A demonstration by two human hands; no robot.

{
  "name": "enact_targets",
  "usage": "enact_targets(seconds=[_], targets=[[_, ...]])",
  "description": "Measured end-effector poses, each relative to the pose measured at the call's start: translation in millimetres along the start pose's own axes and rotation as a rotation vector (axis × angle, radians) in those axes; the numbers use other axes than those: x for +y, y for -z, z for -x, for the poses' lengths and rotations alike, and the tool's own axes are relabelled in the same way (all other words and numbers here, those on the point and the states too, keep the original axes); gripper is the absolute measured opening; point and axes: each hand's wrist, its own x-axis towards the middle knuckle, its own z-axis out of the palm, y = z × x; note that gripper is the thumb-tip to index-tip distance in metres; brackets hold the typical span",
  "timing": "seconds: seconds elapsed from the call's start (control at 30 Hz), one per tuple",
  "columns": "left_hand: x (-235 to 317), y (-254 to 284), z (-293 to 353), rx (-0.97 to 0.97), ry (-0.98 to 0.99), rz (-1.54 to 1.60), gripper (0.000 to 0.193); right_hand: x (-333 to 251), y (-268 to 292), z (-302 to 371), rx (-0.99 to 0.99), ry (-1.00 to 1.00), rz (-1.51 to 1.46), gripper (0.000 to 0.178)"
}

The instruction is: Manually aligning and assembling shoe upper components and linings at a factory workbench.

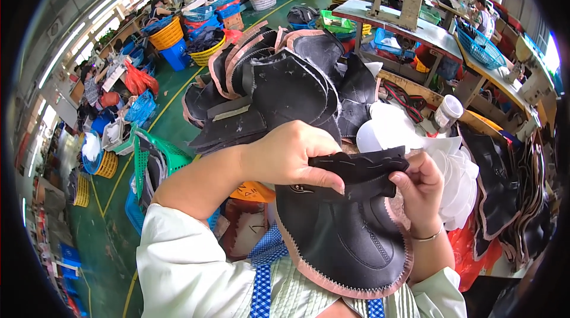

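Observation:
Before my chest hangs a black boot upper point(350, 241), its rounded lower edge bordered with pink zigzag-stitched trim. My left hand point(291, 155) closes on its upper edge, thumb stretched across the folded black top. At the other end of that edge, the bent fingers and thumb of my right hand point(420, 190) pinch the fold. A line of pale stitches shows along the folded strip between both hands. Just beyond my hands lies a pile of similar black pieces point(288, 89), several with pink edging.
White translucent sheets point(448, 181) and a white tub point(448, 110) sit to the right. More black uppers point(490, 181) hang at far right. A green basket point(157, 161) stands left. A sewing machine point(409, 3) tops a table ahead. People work farther off.

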Motion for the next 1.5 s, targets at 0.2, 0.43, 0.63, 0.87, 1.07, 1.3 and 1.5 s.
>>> enact_targets(seconds=[0.2, 0.43, 0.63, 0.87, 1.07, 1.3, 1.5], targets=[[1, -12, 12, 0.287, -0.041, -0.172, 0.03, 1, -11, 7, 0.062, -0.02, 0.017, 0.023], [3, -16, 11, 0.23, 0.075, 0.092, 0.025, -4, -12, 4, 0.005, 0.013, -0.065, 0.024], [9, -26, 4, 0.346, -0.098, -0.11, 0.02, -14, -14, 14, -0.013, 0.025, -0.052, 0.025], [9, -29, 2, 0.358, -0.112, 0.036, 0.02, -14, -17, 15, 0.0, 0.026, 0.005, 0.024], [20, -33, -12, 0.298, -0.074, -0.003, 0.02, -28, -21, 5, -0.003, 0.234, 0.369, 0.028], [23, -33, -13, 0.255, -0.079, 0.041, 0.021, -45, -13, -2, -0.046, 0.526, 0.573, 0.038], [23, -36, -9, 0.271, -0.125, 0.002, 0.024, -54, -5, -7, -0.13, 0.411, 0.517, 0.029]])
